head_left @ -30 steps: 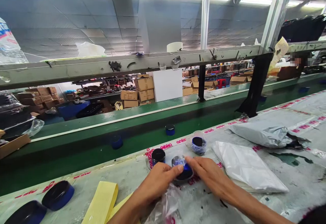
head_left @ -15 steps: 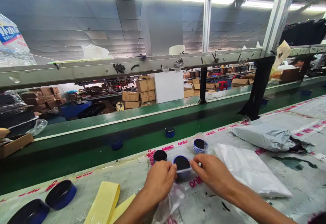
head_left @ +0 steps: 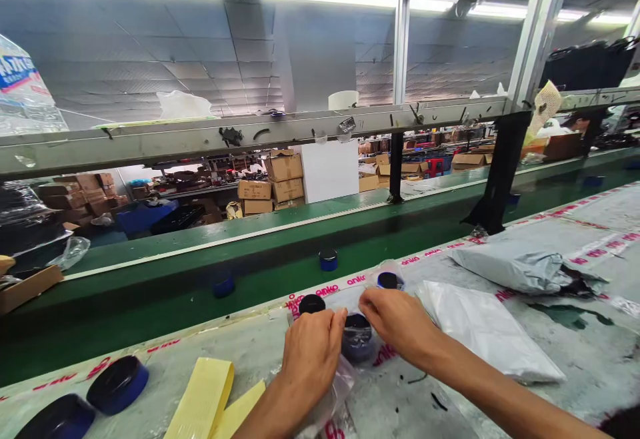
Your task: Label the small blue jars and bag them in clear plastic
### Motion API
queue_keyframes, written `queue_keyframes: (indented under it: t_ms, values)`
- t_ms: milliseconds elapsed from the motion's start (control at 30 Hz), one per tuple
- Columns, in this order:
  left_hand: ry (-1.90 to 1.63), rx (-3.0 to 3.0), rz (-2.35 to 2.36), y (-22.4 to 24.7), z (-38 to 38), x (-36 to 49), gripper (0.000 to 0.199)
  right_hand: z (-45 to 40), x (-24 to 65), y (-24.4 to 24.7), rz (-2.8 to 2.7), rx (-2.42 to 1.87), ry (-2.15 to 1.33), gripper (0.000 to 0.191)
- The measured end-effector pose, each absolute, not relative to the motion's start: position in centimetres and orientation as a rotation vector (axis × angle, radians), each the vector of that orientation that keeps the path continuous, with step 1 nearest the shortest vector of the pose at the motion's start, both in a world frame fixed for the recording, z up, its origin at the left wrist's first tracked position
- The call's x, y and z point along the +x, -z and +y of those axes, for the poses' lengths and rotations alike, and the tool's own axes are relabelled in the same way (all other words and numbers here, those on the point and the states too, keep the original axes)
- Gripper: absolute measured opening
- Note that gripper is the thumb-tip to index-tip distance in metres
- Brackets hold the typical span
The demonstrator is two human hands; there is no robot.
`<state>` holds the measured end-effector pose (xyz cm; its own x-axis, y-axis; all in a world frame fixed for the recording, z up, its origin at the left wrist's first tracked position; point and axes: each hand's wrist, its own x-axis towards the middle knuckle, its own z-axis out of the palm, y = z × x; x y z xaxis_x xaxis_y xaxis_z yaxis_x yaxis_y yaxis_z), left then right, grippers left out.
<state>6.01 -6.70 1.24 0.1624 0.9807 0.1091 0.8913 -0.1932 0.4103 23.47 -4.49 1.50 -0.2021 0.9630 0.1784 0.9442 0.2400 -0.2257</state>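
A small black-lidded, blue jar (head_left: 357,338) sits inside a clear plastic bag (head_left: 333,386) on the work table, between my hands. My left hand (head_left: 313,359) grips the bag close to the jar. My right hand (head_left: 397,322) lies over the jar's far side, its fingers pressing the plastic. Just beyond my left hand stands an unbagged black-lidded jar (head_left: 312,304). Farther right, another jar in a clear bag (head_left: 388,281) stands near my right fingers.
Two larger blue jars (head_left: 117,384) lie at the table's near left, beside yellow paper strips (head_left: 200,399). A white mailer (head_left: 485,332) and a grey mailer (head_left: 515,269) lie right. Blue jars (head_left: 328,260) ride the green conveyor (head_left: 150,272) beyond the table edge.
The plastic now covers the jar's black lid, which showed bare before. My right hand has moved up over the jar's far side. The blue jars on the conveyor have shifted slightly left.
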Motion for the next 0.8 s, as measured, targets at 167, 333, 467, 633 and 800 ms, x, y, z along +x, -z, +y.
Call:
queue_keyframes:
  t_ms: [167,333,467,633,800]
  values:
    - [-0.843,1.932,1.638,-1.1,-6.2,4.8,0.054,-2.0,23.4,-2.1,-2.227,-1.797,0.06,0.028]
    - [-0.963,1.383,1.322,-1.3,-6.3,3.1,0.057,-1.1,24.6,-2.2,-2.155,-1.829,0.057,0.031]
    - [-1.01,1.176,1.134,-1.9,-7.2,2.3,0.053,-3.6,24.3,-2.8,-1.984,-1.648,0.178,0.038]
    - [-1.035,1.115,0.981,-2.0,-8.1,1.5,0.062,-7.3,21.6,-3.1,-1.952,-1.341,-0.562,0.033]
    - [-1.064,1.148,0.886,-2.3,-8.9,0.2,0.061,-8.0,20.0,-2.4,-1.888,-1.127,-1.115,0.028]
